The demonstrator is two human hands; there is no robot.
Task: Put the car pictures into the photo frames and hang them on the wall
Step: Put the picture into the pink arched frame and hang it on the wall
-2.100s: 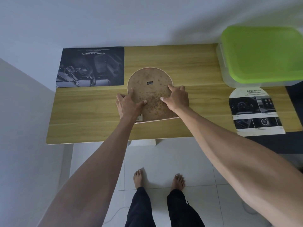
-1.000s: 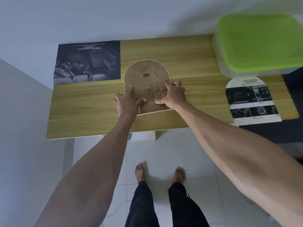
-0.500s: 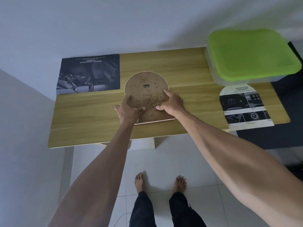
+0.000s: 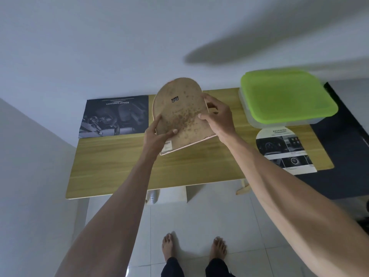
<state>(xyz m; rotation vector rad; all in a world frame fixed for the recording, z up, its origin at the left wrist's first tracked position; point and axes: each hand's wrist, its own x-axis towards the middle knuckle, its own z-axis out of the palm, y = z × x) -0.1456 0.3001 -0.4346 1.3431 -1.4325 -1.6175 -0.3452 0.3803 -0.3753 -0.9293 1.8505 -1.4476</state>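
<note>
Head view, looking down past both arms: the arch-topped photo frame [image 4: 180,114], which lay flat on its face on the bench [image 4: 123,162] half a second ago, is now lifted clear of the wood and tilted up toward the wall, its speckled brown backing board facing us and the small metal hanger [image 4: 175,99] showing near the rounded top. The left hand [image 4: 157,134] grips the lower left edge, thumb across the back; the right hand [image 4: 218,118] clamps the right edge, fingers curled behind and thumb on the board. Both hands hold the one frame between them. I'd judge that the first picture is already sealed inside and the hanging step has begun, though the front of the frame is hidden, so I can't confirm that. No hook or nail shows on the pale wall [image 4: 99,47] from here, so finding it comes next. On the bench, a dark rectangular car picture [image 4: 114,116] lies at about nine o'clock from the frame, an arch-cut car picture [image 4: 284,148] at about four o'clock, and a green-lidded plastic box [image 4: 287,96] at about three o'clock. No second frame is in sight.
</note>
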